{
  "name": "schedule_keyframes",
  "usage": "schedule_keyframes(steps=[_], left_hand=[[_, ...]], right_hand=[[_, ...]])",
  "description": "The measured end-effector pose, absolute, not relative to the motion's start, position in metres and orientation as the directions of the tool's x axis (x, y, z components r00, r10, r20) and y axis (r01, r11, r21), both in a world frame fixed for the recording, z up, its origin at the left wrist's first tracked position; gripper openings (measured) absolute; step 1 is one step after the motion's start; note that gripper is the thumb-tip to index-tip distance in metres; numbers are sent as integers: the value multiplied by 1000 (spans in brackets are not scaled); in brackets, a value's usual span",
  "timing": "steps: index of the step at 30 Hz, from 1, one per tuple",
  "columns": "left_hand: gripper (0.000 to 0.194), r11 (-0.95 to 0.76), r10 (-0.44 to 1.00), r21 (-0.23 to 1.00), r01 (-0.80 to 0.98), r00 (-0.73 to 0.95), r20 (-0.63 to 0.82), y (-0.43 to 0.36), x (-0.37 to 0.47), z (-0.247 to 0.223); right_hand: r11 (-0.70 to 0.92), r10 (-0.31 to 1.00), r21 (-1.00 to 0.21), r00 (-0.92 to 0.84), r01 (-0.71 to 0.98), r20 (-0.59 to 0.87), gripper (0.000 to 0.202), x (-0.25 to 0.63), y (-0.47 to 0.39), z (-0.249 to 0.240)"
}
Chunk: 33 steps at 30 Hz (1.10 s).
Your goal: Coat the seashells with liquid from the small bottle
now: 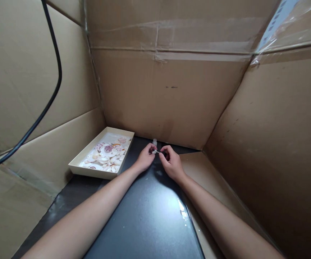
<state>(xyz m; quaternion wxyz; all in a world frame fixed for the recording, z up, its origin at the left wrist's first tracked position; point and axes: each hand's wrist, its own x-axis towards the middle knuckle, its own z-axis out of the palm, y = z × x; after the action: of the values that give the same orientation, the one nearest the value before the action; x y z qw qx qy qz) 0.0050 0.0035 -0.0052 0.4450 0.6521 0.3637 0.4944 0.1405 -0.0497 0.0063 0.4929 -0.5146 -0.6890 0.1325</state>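
So in the head view there's a glossy dark surface (141,212) boxed in by creased brown cardboard (168,97) with shiny clear tape. The left hand (146,157) has its fingertips pinched nearly closed on a tiny pale piece (155,151), and the right hand (170,160), fingers curled with a small gap, meets its thin end. Just beyond sits a little clear bottle (154,141). Off left, a shallow cream tray (92,174) holds ridged, rounded shells (108,154).
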Motion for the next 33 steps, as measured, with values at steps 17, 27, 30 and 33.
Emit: schedule_keyframes(steps=[17,27,30,33], left_hand=[[27,-327,928,945,-2,187,321,10,5,-16],[24,-363,916,931,16,189,354,10,6,-15],[22,-360,918,933,27,186,349,9,6,-14],[20,-358,920,933,42,188,345,9,6,-14]], right_hand=[[403,845,-706,60,582,531,15,143,-48,6],[443,840,-716,31,540,542,14,143,-49,7],[423,847,-722,44,548,529,13,143,-49,7],[393,844,-734,100,554,527,13,144,-49,8]])
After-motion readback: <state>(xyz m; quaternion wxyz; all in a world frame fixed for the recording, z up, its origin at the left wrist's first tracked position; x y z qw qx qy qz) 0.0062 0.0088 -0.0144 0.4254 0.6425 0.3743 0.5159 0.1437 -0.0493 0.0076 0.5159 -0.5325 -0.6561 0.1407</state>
